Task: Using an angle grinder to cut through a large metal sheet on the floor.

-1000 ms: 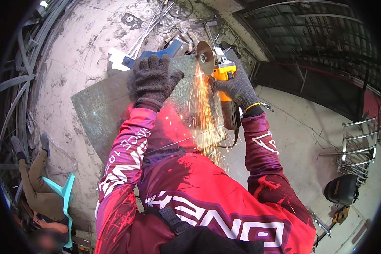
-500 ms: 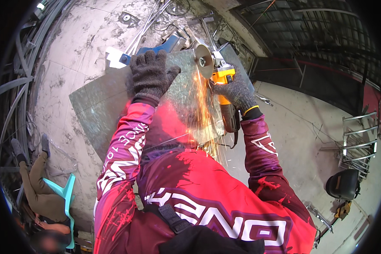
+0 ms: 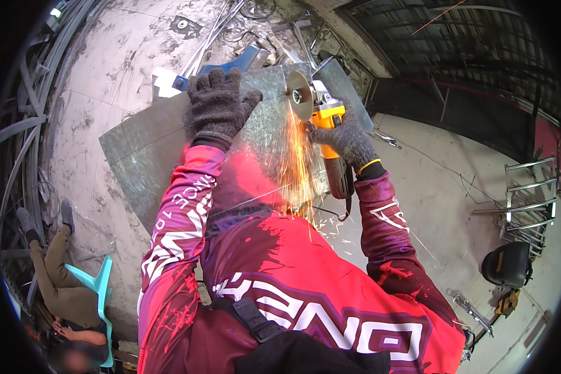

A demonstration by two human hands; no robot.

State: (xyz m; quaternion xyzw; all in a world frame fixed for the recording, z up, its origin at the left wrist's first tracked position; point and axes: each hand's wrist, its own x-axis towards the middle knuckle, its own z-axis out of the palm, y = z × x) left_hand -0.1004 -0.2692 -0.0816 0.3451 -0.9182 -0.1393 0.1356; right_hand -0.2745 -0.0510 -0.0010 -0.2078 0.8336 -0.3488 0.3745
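Note:
A large grey metal sheet (image 3: 144, 143) lies in front of me. My left hand (image 3: 218, 107), in a dark knitted glove, is pressed flat on it with the fingers spread. In my right hand (image 3: 350, 138), gloved too, is a yellow and black angle grinder (image 3: 327, 116), the fingers wrapped round its body. The grinder's disc (image 3: 301, 95) stands on edge against the sheet. Orange sparks (image 3: 298, 153) stream from the disc toward my body. The disc's lower edge, where it meets the metal, is partly lost in the sparks.
A blue object (image 3: 238, 61) sits under the sheet's far edge. Long metal profiles (image 3: 25, 112) are piled at the left. A person (image 3: 68, 287) sits on a turquoise chair (image 3: 103, 283) at lower left. At right are a metal rack (image 3: 530, 199) and a black seat (image 3: 506, 268).
The grinder and its disc have shifted slightly toward me, with sparks still flying. My left hand stays on the sheet.

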